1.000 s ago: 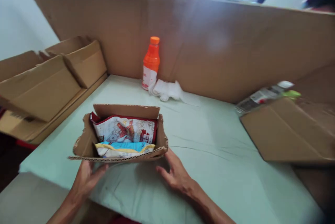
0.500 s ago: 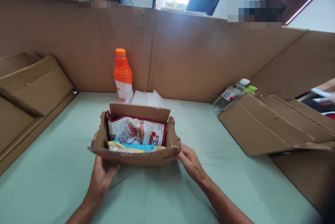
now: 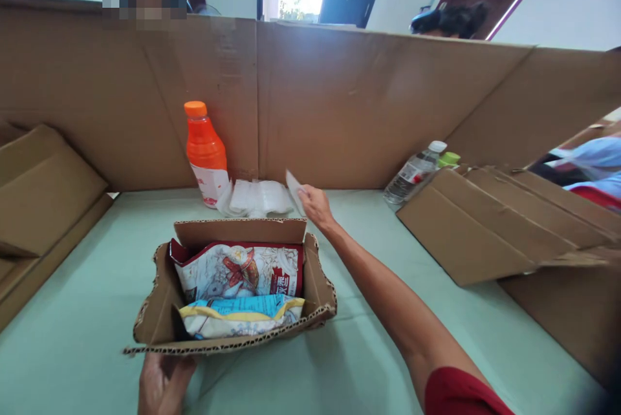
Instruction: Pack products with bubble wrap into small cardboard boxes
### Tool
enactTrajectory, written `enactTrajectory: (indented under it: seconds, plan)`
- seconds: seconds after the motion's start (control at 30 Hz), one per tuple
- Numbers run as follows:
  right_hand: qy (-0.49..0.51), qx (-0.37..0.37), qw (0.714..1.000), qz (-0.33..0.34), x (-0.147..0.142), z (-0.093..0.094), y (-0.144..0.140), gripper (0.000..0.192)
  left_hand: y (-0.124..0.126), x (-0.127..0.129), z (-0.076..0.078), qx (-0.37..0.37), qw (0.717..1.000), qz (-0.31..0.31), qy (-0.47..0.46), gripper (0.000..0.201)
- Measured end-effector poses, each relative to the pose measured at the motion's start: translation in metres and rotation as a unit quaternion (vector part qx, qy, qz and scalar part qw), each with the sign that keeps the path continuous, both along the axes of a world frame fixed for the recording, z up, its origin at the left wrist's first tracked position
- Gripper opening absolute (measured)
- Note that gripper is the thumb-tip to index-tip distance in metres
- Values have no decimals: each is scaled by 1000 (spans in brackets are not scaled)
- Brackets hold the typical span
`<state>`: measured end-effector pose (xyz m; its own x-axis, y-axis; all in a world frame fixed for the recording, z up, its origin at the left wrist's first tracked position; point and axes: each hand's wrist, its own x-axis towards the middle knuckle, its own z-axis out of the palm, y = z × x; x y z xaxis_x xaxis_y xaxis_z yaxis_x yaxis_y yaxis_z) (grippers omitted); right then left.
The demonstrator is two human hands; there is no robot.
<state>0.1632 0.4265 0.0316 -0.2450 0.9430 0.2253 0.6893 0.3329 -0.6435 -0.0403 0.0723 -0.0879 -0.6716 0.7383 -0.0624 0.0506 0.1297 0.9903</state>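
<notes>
An open cardboard box point(image 3: 162, 311) holds a red-and-white printed food pouch point(image 3: 242, 269) at its back and a blue, yellow and white packet point(image 3: 242, 317) in front. My left hand point(image 3: 163, 381) grips the box from below its front left corner; its fingertips are hidden under it. Stretched out beyond the box, my right hand point(image 3: 316, 205) pinches the edge of a thin white sheet point(image 3: 294, 191). Just left of it lies a folded white stack point(image 3: 261, 198), bubble wrap or tissue, I cannot tell which.
An orange bottle point(image 3: 208, 150) stands left of the stack, near the tall cardboard wall point(image 3: 339, 98). A clear bottle point(image 3: 412, 174) leans at right, beside a green cap point(image 3: 449, 159). Folded cardboard point(image 3: 485, 227) sits right, more cardboard point(image 3: 53, 189) left. People's heads show beyond the wall.
My right hand has let go of the box's right side and reached forward, taking hold of a white sheet. The box now sits nearer and lower in view, tilted, with my left hand still on it.
</notes>
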Motion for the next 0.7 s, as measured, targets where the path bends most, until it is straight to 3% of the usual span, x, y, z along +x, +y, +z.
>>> enactTrajectory:
  seconds: [0.13,0.27,0.37,0.43,0.53,0.7]
  plan:
    - [42,13,998,41,89,2,-64,35,5,-1,4,37,998,15,-41,79]
    - [32,-131,969,205,168,-8,-151,37,11,-2,20,74,995,16,-65,80]
    - [-18,-197,948,250,201,1,-196,52,12,0,35,81,995,11,-50,72]
    - [-3,-193,955,225,207,14,-209,55,11,3,44,90,995,5,-44,71]
    - [47,-179,963,194,185,26,-214,53,7,6,52,105,994,4,-42,71]
    - [107,-179,939,272,109,3,-226,78,-6,14,52,89,995,2,-41,77]
